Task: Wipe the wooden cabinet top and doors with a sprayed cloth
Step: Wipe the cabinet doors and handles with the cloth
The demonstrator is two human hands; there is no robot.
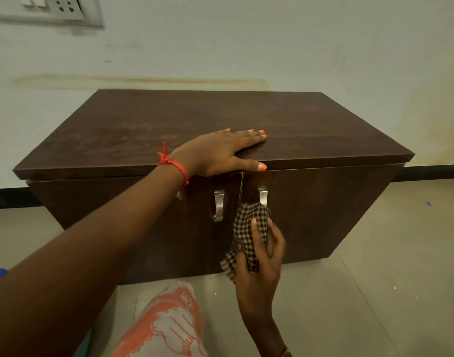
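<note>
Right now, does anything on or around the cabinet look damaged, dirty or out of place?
The cabinet looks intact and its doors meet evenly. Only the wall stands out: a yellowish-brown stain runs along it just above the cabinet top, with more discolouring at the right.

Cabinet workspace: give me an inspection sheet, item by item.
Surface: dark wooden cabinet top, bare, faint smears.
Job's things: checked cloth pressed on the door front by the right handle; both doors look shut; no spray bottle seen.
Clutter: nothing seen.
Grips: left hand flat on the top's front edge, open; right hand shut on the cloth.
Cables: nothing seen.
Surroundings: stained wall, switch plate, tiled floor.
</note>
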